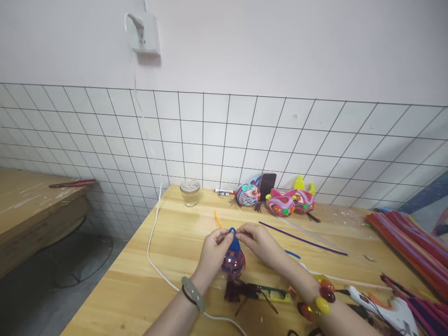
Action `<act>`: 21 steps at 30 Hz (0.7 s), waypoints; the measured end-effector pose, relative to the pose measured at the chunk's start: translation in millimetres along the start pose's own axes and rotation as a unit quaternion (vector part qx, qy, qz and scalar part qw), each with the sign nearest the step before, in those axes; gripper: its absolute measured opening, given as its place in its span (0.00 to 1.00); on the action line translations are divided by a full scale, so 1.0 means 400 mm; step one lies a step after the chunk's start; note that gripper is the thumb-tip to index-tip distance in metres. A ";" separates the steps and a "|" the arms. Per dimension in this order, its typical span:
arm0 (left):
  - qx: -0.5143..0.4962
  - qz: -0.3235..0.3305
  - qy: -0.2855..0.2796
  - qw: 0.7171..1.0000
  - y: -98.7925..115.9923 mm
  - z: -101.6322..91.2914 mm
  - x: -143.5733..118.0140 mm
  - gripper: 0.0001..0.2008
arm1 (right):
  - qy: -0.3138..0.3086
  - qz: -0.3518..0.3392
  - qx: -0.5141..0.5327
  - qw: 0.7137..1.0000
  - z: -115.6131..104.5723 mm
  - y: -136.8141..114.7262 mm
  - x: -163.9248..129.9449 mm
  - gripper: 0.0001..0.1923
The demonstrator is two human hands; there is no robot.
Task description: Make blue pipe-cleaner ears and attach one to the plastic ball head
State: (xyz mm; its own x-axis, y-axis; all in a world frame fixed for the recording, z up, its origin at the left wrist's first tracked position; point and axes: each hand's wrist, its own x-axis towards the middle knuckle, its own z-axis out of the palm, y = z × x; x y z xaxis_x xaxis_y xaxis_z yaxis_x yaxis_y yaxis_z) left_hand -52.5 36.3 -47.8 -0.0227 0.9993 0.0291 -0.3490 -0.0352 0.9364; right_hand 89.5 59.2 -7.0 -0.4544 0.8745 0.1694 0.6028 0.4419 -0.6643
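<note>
Wooden table (168, 261) (white tiled wall (224, 135))

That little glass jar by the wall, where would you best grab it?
Grip the glass jar around its round side wall, just below the lid, coming from the near side of the table. It stands upright and alone, with the tiled wall close behind, so the front is the open approach.

Bare tabletop (175, 242) leftward — glue gun (385, 310) rightward

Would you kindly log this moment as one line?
left hand: pinching blue tip | right hand: pinching blue tip | ornament: held above table
</note>
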 end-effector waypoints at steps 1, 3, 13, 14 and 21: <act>0.000 -0.001 -0.004 1.000 0.000 0.000 -0.001 0.10 | -0.001 0.002 0.001 1.000 0.000 0.000 0.000 0.10; 0.000 -0.002 -0.011 1.000 0.000 0.001 -0.003 0.10 | -0.006 0.007 0.004 1.000 -0.002 0.000 0.000 0.10; 0.007 -0.015 -0.019 1.000 0.000 0.000 -0.003 0.11 | -0.023 0.018 -0.017 0.999 -0.010 -0.004 0.001 0.10; 0.008 -0.016 -0.019 1.000 0.001 0.001 -0.003 0.11 | -0.026 0.020 -0.020 0.999 -0.014 -0.006 0.001 0.10; 0.011 -0.032 -0.018 0.999 0.004 0.002 -0.006 0.10 | -0.111 0.070 -0.007 0.991 -0.079 -0.023 0.004 0.11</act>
State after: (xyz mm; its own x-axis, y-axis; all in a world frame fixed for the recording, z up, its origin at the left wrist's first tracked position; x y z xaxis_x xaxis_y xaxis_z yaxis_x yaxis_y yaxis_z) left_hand -52.4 34.0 -46.3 0.0334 0.9993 -0.0188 -0.3286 0.0287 0.9440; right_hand 104.1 62.7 22.6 -0.4969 0.8632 -0.0894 0.6792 0.3227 -0.6592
